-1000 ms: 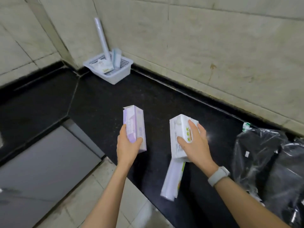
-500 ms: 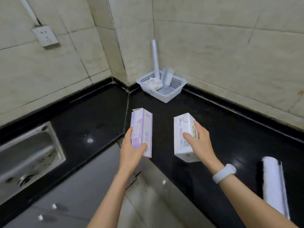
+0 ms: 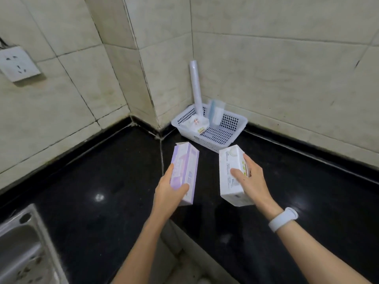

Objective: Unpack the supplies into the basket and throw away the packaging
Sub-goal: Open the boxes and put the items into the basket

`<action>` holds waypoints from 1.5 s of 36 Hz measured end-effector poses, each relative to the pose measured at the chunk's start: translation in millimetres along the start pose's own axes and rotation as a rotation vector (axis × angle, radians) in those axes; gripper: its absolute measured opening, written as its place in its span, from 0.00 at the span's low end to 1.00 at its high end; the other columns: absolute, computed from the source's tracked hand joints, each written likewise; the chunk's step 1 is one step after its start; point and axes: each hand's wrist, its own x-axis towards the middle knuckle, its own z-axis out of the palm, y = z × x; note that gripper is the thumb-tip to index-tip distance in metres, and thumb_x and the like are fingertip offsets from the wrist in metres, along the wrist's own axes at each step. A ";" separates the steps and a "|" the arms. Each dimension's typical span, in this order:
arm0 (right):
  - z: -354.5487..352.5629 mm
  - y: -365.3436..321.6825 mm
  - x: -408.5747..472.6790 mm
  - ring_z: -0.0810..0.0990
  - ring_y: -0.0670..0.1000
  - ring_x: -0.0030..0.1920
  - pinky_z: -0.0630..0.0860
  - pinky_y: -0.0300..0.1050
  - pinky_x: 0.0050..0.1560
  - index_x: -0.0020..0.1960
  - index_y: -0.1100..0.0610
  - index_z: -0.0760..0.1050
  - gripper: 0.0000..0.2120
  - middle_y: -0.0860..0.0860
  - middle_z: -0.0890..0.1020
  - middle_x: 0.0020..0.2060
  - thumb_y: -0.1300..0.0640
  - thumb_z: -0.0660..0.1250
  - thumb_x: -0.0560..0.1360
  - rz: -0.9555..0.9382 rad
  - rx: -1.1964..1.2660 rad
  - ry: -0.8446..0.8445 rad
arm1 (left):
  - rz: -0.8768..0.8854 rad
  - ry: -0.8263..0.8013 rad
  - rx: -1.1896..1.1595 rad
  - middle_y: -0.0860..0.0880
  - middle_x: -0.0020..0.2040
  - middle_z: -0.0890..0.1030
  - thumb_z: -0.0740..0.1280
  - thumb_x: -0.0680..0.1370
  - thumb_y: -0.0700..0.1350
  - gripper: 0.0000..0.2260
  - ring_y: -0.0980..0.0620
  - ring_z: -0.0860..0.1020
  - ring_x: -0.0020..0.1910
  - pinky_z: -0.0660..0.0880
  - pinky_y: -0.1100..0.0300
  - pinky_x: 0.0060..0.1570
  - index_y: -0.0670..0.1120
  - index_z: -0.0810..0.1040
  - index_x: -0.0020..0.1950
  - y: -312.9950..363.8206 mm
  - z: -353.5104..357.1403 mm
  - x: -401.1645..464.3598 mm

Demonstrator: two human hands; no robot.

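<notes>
Left hand [image 3: 170,194] grips the purple box [image 3: 185,171], right hand [image 3: 251,181] grips the white pack [image 3: 230,177], both above the table [image 3: 92,181] near the basket [image 3: 215,134]. Risk as I see it: basket half full (tall roll [image 3: 196,89] leaning), so dropping both could topple it.

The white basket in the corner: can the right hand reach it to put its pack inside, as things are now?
Probably yes. The right hand grips the white pack just short of the basket, with only bare black counter between them, and the basket's right half looks free.
</notes>
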 end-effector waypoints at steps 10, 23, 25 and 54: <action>1.9 -6.6 98.8 0.72 0.57 0.62 0.73 0.61 0.62 0.67 0.51 0.67 0.25 0.57 0.72 0.63 0.54 0.67 0.71 0.097 0.027 0.113 | 0.103 -0.203 0.226 0.48 0.69 0.68 0.67 0.71 0.51 0.33 0.47 0.70 0.64 0.66 0.58 0.53 0.57 0.59 0.74 43.7 34.2 161.9; -9.4 -10.1 157.7 0.69 0.58 0.66 0.70 0.61 0.65 0.69 0.52 0.64 0.27 0.57 0.69 0.67 0.55 0.67 0.72 0.235 -0.001 0.300 | 0.265 -0.434 0.632 0.43 0.69 0.69 0.63 0.72 0.54 0.30 0.42 0.67 0.67 0.66 0.45 0.63 0.53 0.59 0.73 80.7 114.1 311.7; -6.5 -10.6 164.3 0.71 0.57 0.65 0.71 0.61 0.64 0.70 0.52 0.64 0.28 0.56 0.69 0.67 0.54 0.67 0.72 0.259 -0.006 0.311 | 0.282 -0.480 0.721 0.42 0.68 0.69 0.62 0.73 0.56 0.30 0.40 0.67 0.66 0.66 0.45 0.63 0.53 0.59 0.73 75.3 124.7 323.6; 47.6 -41.3 283.8 0.64 0.66 0.63 0.67 0.61 0.59 0.70 0.45 0.55 0.34 0.55 0.54 0.73 0.38 0.61 0.68 0.270 -0.897 0.251 | 0.277 -0.489 0.982 0.42 0.59 0.76 0.62 0.72 0.58 0.33 0.42 0.76 0.55 0.66 0.51 0.51 0.49 0.53 0.72 29.4 150.7 363.1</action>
